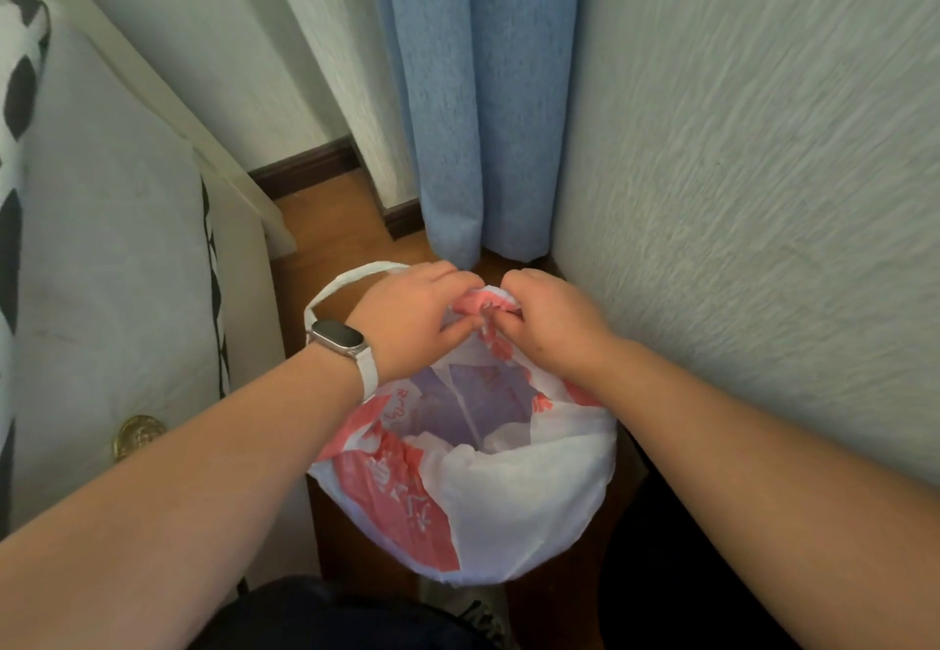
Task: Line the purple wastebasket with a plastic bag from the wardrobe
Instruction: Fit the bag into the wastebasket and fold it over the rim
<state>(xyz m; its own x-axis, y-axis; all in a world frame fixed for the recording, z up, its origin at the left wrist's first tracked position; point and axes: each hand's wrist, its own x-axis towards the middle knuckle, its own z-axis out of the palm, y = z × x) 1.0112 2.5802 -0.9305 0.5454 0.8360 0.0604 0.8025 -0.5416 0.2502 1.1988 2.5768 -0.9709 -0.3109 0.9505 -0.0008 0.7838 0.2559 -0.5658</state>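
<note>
- Now the left hand (pixel 407 319) and right hand (pixel 554 319) sit close together at the purple wastebasket (pixel 458 405) far side.
- Their fingers (pixel 508 289) pinch the bunched plastic bag (pixel 534 486) edge there.

white-and-red plastic bag (pixel 524 492), blue curtain (pixel 473 90)

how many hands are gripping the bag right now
2. The left hand and the right hand, side by side, both pinch the bunched far edge of the plastic bag. None hidden.
</note>
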